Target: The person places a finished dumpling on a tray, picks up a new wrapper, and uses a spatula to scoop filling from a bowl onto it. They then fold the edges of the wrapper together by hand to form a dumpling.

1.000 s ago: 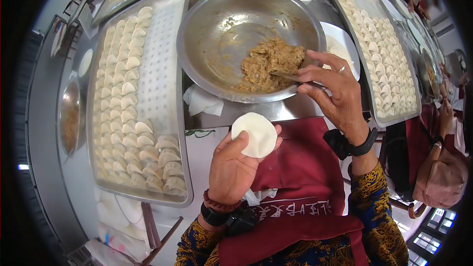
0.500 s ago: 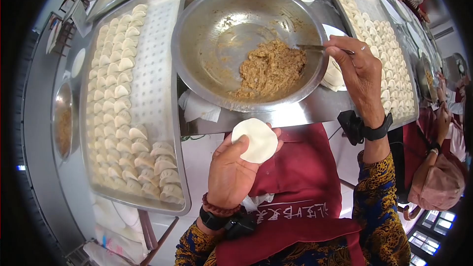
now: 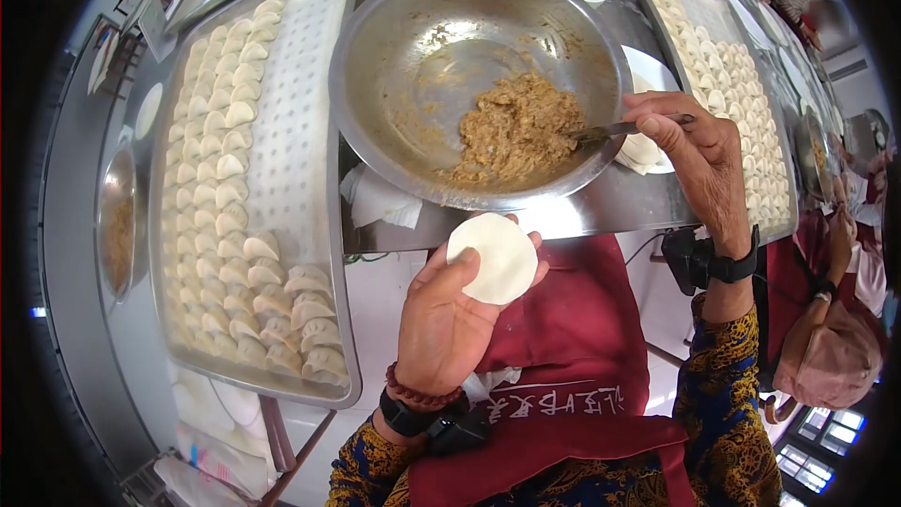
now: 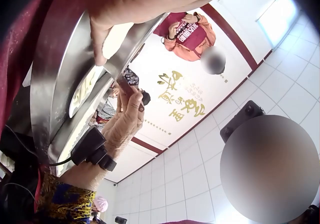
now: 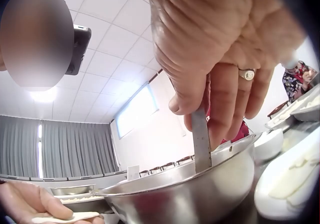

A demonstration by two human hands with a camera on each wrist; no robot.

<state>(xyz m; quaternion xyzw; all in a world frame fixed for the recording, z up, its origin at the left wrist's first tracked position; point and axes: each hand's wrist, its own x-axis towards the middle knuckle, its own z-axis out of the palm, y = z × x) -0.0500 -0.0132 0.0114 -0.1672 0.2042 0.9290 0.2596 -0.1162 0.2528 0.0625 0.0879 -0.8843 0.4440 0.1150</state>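
My left hand (image 3: 436, 333) holds a round white dumpling wrapper (image 3: 496, 265) flat across palm and fingers, with the thumb pressed on its near edge. Just beyond it stands a wide steel bowl (image 3: 404, 47), its wall smeared with brown minced filling (image 3: 516, 122) heaped toward the right side. My right hand (image 3: 694, 152) is over the bowl's right rim and pinches a narrow flat metal utensil (image 3: 610, 130) between thumb and fingers. The utensil's far end meets the filling's right edge. In the right wrist view, the flat strip (image 5: 202, 146) points down into the bowl.
A perforated tray (image 3: 300, 47) with rows of finished dumplings (image 3: 225, 113) lies left of the bowl. Another dumpling tray (image 3: 727, 108) is to the right. A white plate (image 3: 648, 66) holds stacked wrappers (image 3: 638, 155) by the right hand. Crumpled tissue (image 3: 380, 199) lies near the table edge.
My right hand lifted the utensil from the filling and drew it right, then lowered its end back against the filling's right edge. The left hand keeps its hold on the wrapper.
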